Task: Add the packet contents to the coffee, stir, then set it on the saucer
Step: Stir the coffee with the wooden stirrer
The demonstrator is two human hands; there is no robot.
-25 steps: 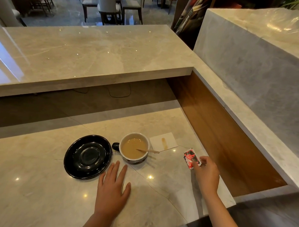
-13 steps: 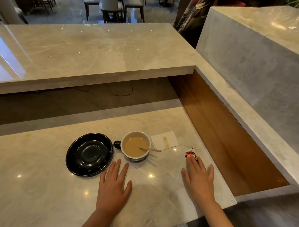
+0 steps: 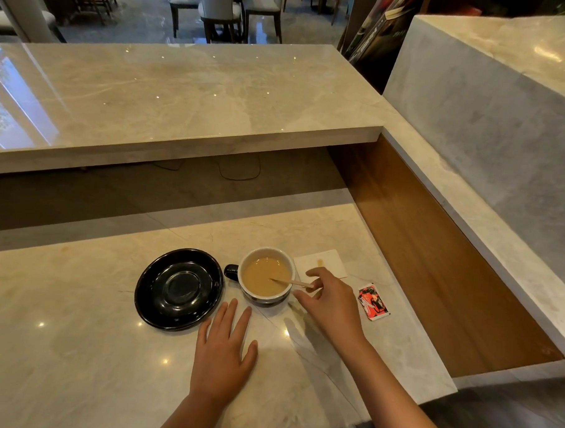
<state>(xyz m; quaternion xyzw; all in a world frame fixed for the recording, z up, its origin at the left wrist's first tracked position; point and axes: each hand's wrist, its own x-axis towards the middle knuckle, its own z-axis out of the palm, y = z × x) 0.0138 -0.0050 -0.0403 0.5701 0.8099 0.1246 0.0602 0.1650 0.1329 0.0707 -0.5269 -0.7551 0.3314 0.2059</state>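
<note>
Right hand (image 3: pixel 330 305) at the stirrer (image 3: pixel 288 282)
Thumb and forefinger bracket its free end, a gap showing; coffee cup (image 3: pixel 265 276) just left of them, red packet (image 3: pixel 373 301) just right, left hand (image 3: pixel 223 350) flat on the counter (image 3: pixel 74 350) nearer the person.

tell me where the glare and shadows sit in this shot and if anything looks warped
Head view: pinpoint light glints dot the glossy beige marble counter, and a broad bright reflection washes the raised marble ledge at left; the right hand casts a soft shadow on the counter beside its wrist; the wide-angle lens bows the ledge's edges.
</note>
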